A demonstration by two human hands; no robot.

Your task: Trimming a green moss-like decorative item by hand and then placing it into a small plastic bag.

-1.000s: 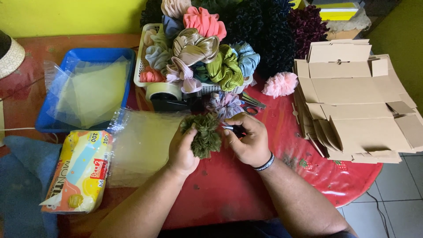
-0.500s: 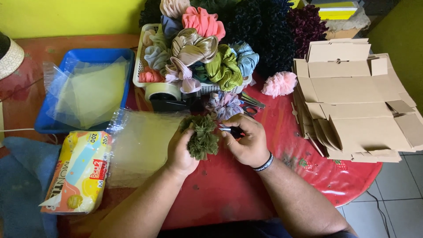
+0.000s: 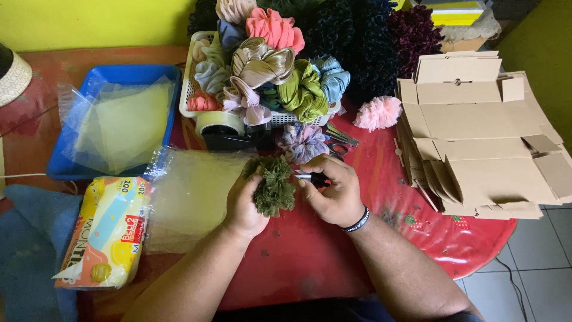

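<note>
Two bare hands meet over centre of the red plastic-covered surface. L hand has its grip clenched round an olive-green ruffled fabric scrunchie, held just above the surface, fingers curled behind it, thumb at front. R hand sits just beside scrunchie on its right, grip closed on a small dark tool; tool mostly hidden by fingers, kind cannot be told. R wrist carries a dark band. Directly beyond the hands: grey-lilac scrunchie lying on surface, w/ scissors near it, and a roll of tape in a black dispenser. Behind those, white plastic basket heaped w/ scrunchies in pink, beige, green, blue. Pink fluffy scrunchie lies apart, to basket's right. Stack of flat brown cardboard box blanks at right edge of surface. Left of L hand: clear plastic bag flat on surface; blue plastic tray holding more clear bags, further left; colourful soft pack of tissues at near-left.
</note>
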